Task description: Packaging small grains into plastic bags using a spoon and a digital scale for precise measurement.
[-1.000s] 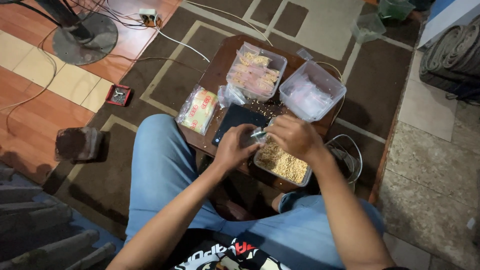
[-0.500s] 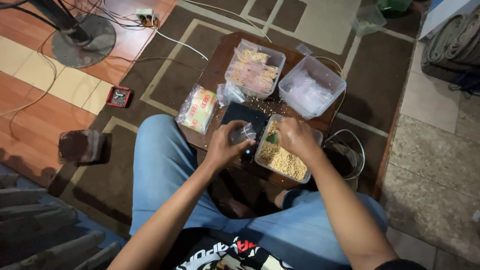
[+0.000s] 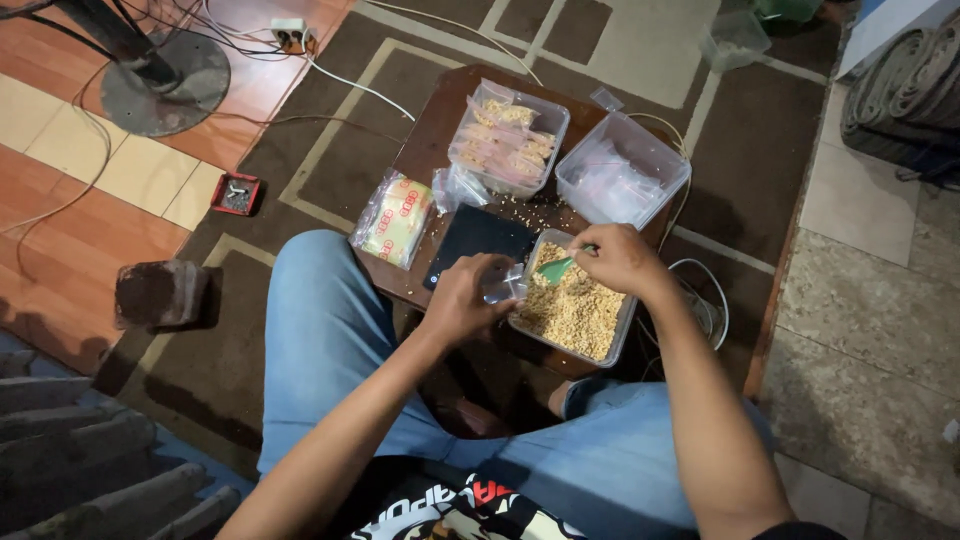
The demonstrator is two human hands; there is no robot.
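Right now my left hand (image 3: 462, 298) is closed around a small clear plastic bag (image 3: 498, 283), holding its mouth up beside the near corner of the grain tub (image 3: 618, 338), while my right hand (image 3: 620, 258) pinches the handle of a little green scoop (image 3: 556, 268) whose bowl sits over the grains. I judge this as the filling step: scoop loaded or loading, bag waiting just to its left. The next move calls for a steady, short carry across the tub's rim and a tilt into a floppy, narrow opening, so the bag needs holding wide or grains will scatter.

The grains (image 3: 575, 310) are pale tan, small and loose, heaped unevenly in a clear rectangular tub. Beyond my left hand lies a flat, matte black slab, probably a scale (image 3: 478, 240). Past that stands a clear tub of filled packets (image 3: 508, 140), crinkly and glossy, and beyond my right hand a clear tub of empty bags (image 3: 622, 180). A soft wrapped bundle of yellow rolls (image 3: 397, 220) lies further left. All sit on a dark, smooth wooden counter (image 3: 440, 130), with stray grains on it
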